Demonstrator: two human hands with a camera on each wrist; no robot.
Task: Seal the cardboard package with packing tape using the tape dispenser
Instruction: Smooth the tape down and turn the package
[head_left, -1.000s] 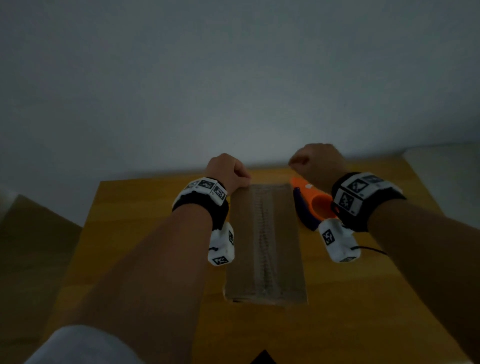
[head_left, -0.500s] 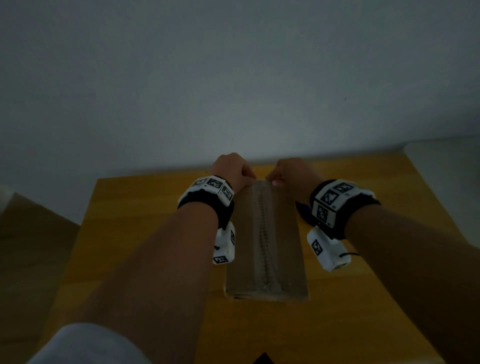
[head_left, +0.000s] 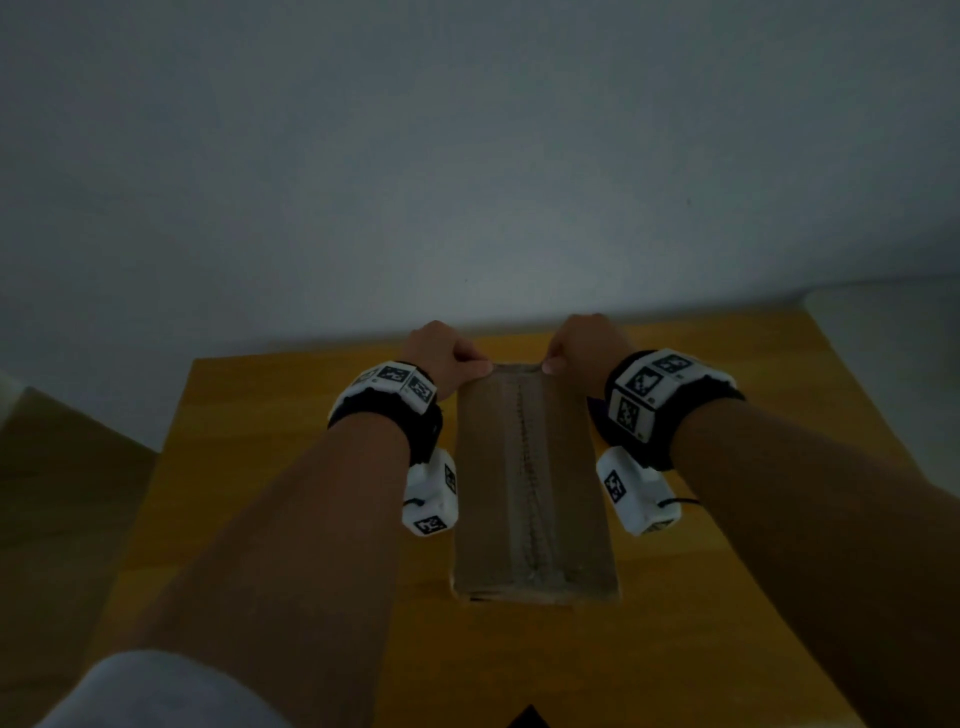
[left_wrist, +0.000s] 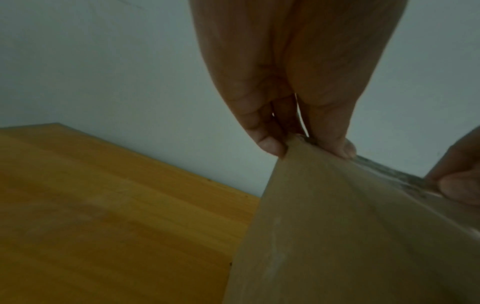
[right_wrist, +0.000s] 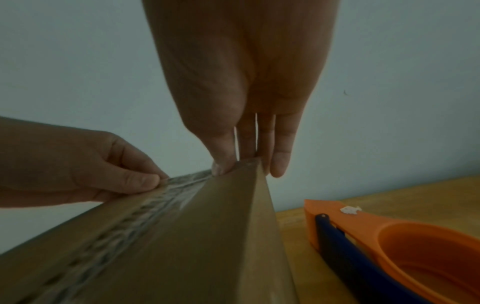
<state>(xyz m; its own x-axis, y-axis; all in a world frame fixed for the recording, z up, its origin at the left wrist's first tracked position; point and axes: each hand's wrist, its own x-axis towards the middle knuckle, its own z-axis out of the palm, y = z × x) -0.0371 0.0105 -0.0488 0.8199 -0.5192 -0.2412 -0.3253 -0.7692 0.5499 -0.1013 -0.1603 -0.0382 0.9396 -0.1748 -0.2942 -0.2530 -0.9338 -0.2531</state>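
Note:
A long brown cardboard package (head_left: 530, 483) lies on the wooden table (head_left: 270, 467), with a strip of clear tape (head_left: 525, 467) running down the middle of its top. My left hand (head_left: 480, 366) pinches the far left corner, thumb on top; the left wrist view shows the fingertips (left_wrist: 272, 147) at that corner of the package (left_wrist: 337, 236). My right hand (head_left: 551, 364) pinches the far right corner, thumb (right_wrist: 221, 166) on the tape's end. The orange and blue tape dispenser (right_wrist: 384, 236) lies on the table right of the package (right_wrist: 182, 236), with no hand on it.
A plain grey wall stands right behind the table's far edge. A pale surface (head_left: 883, 332) adjoins the table at the back right. In the head view my right wrist hides most of the dispenser. The scene is dim.
My right hand left the dispenser, moved left to the package's far edge, then slid to its right corner. The left hand stayed at the far left corner.

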